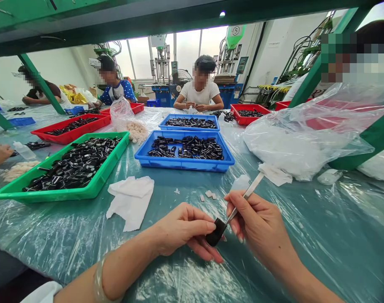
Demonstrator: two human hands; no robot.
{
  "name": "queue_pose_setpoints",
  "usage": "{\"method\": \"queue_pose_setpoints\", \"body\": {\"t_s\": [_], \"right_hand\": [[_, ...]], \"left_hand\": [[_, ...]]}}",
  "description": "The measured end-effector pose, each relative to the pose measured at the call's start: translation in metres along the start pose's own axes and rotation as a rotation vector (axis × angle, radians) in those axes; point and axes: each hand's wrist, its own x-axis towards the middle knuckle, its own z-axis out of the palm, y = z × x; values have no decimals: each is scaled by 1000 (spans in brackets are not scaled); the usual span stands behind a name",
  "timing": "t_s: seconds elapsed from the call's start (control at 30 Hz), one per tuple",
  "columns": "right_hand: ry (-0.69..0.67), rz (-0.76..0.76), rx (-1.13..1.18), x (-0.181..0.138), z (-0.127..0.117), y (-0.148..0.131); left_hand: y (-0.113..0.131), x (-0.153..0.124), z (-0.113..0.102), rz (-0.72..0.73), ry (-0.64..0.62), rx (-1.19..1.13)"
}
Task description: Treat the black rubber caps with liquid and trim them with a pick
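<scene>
Between the thumb and fingers of my left hand (192, 231) is a small black plastic part (215, 232), held tilted above the table. My right hand (258, 223) is closed around metal tweezers (249, 192), whose tips meet the edge of the black part. Just beyond the hands lie a few small white pieces (209, 195) and some tiny white scraps (177, 191). A crumpled white cloth (131, 200) rests left of them. Farther back, a blue tray (185, 163) holds many similar black parts.
A green tray (94, 191) of black parts stands left, with a red tray (70, 136) behind it. Clear plastic bags (299, 143) bulge at the right by a green post (362, 147). A green beam (147, 25) crosses overhead. Several people sit around the plastic-covered table (337, 235).
</scene>
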Motion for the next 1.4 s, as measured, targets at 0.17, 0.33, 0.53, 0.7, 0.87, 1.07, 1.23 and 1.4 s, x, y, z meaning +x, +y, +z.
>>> {"method": "queue_pose_setpoints", "body": {"t_s": [0.17, 0.33, 0.53, 0.7, 0.87, 1.07, 1.23, 1.4], "right_hand": [[-3, 16, 15, 0, 1, 1], [-14, 28, 24, -1, 1, 2], [-21, 28, 36, 0, 1, 3], [-29, 29, 48, 1, 1, 5], [-35, 23, 46, 1, 1, 5], [-38, 26, 47, 1, 1, 6], [-42, 24, 40, 1, 0, 6], [-41, 30, 39, 1, 0, 6]], "left_hand": [[0, 0, 0, 1, 1, 4], [1, 0, 0, 0, -2, 10], [1, 0, 0, -2, 6, 12], [0, 1, 0, -5, 4, 5], [0, 0, 0, -4, 6, 4], [0, 1, 0, -5, 6, 11], [-1, 1, 0, -6, 5, 11], [0, 0, 0, -15, 14, 17]]}}
